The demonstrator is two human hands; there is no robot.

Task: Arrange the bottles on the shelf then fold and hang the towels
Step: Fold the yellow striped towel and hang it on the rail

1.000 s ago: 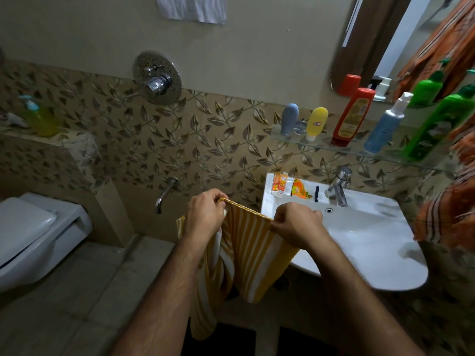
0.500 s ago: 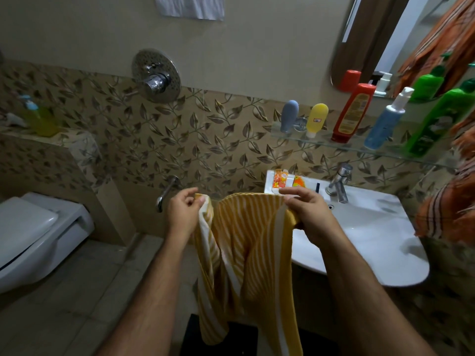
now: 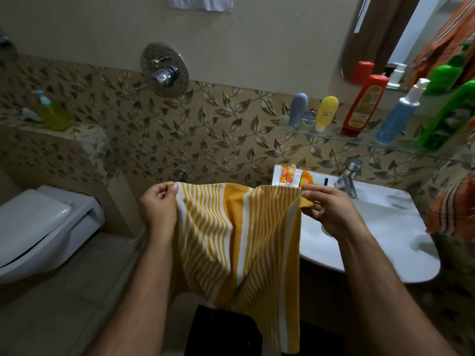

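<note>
I hold a yellow and white striped towel [image 3: 236,235] spread out in front of me by its top edge. My left hand [image 3: 158,209] pinches its left corner and my right hand [image 3: 331,211] pinches its right corner. The towel hangs down between my forearms. On the glass shelf [image 3: 365,143] stand a grey-blue bottle [image 3: 297,109], a yellow bottle [image 3: 326,113], a red bottle [image 3: 363,106], a blue spray bottle [image 3: 398,116] and a green bottle [image 3: 452,119]. An orange striped towel [image 3: 455,209] hangs at the right edge.
A white sink [image 3: 385,235] with a tap [image 3: 349,178] is below the shelf; small packets [image 3: 290,174] lie on its back rim. A toilet [image 3: 38,227] sits at the left. A white cloth [image 3: 200,2] hangs on the wall above a shower valve [image 3: 164,69].
My hands have moved apart and stretched the towel's top edge out wide, so it now hangs open and flat instead of bunched.
</note>
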